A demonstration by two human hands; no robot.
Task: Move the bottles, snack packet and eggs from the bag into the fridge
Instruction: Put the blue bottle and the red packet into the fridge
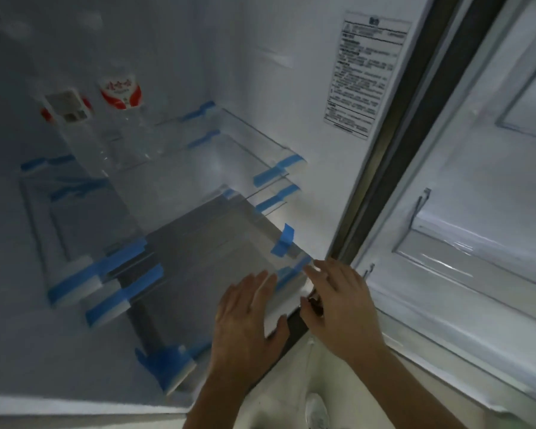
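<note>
Reaching low in the frame, left hand (245,317) and right hand (341,305) are lying spread flat; bottles' (121,94) red labels are showing unreadable script upper left.

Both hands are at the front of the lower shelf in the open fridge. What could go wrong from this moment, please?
1. The glass shelves carry blue tape at their corners, so they may not be fully seated; pressure from the left hand or right hand could shift one.
2. The two bottles stand on a clear shelf above; a jolt might topple them.
3. The right hand lies near the door seal; a swinging door could pinch it.
</note>
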